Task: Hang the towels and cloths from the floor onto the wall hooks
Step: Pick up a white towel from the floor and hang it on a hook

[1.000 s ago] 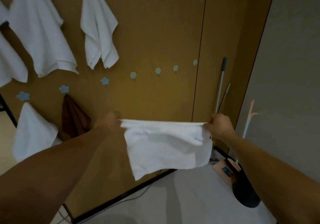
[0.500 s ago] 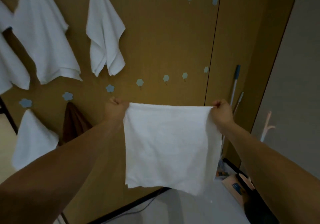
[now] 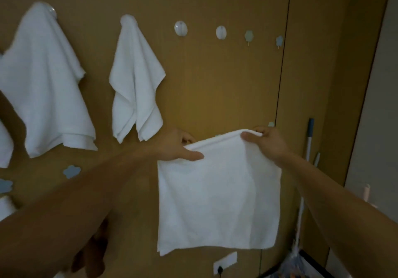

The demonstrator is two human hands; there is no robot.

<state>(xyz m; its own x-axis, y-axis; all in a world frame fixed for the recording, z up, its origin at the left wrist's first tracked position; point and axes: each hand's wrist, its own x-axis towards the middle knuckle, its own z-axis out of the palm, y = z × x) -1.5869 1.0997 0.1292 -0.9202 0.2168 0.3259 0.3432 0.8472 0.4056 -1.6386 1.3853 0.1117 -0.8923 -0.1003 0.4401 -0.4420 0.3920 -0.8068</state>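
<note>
White cloth point(image 3: 217, 196) is held up in front of the wooden wall point(image 3: 215, 88) and hangs flat below both hands. Its top edge is pinched by the left hand point(image 3: 174, 146), thumb on the front, and by the right hand point(image 3: 267, 142) near the right corner. A large towel point(image 3: 43, 88) and a smaller towel point(image 3: 134, 83) are hung upper left. A round hook point(image 3: 180, 28) is mounted just right of them.

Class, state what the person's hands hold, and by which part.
The left hand and right hand pinch the white towel by its top edge.
</note>
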